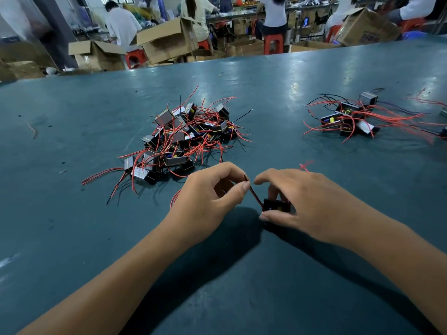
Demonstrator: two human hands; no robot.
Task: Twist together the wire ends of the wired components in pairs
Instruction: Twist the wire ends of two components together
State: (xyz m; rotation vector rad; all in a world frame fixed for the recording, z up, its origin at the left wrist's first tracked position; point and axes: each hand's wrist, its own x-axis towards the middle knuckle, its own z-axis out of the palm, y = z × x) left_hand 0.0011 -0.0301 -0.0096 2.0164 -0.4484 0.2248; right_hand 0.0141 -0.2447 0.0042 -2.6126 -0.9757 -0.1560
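Red wires: a pair of red leads (254, 195) ran taut from the black component (277, 205) up and left to the left hand's fingertips, with a bare end showing just above the thumb.
Left hand: the left hand (212, 201) hovered over the table, forearm coming in from the lower left, wrist slightly raised, fingers curled inward; its thumb and forefinger were pinched on the upper end of the red leads.
Right hand: the right hand (302, 204) reached in from the lower right, back of the hand facing up; the thumb lay under the near edge of the black component and curled fingers sat behind it, so it was gripped between them. The forefinger arched forward toward the wire end, its tip close to the left thumb but apart from it.
Black component: small, boxy, held low just above or on the green-blue table (72, 238); which one I could not tell, as the hand hid its underside.
Large pile: a heap of wired components (179, 139) with tangled red and black leads lay beyond the left hand, near it.
Small pile: a smaller group of components (350, 117) with long red leads lay well apart at the right, far side.
Background: cardboard boxes (167, 42) and seated people at benches stood beyond the table's far edge.
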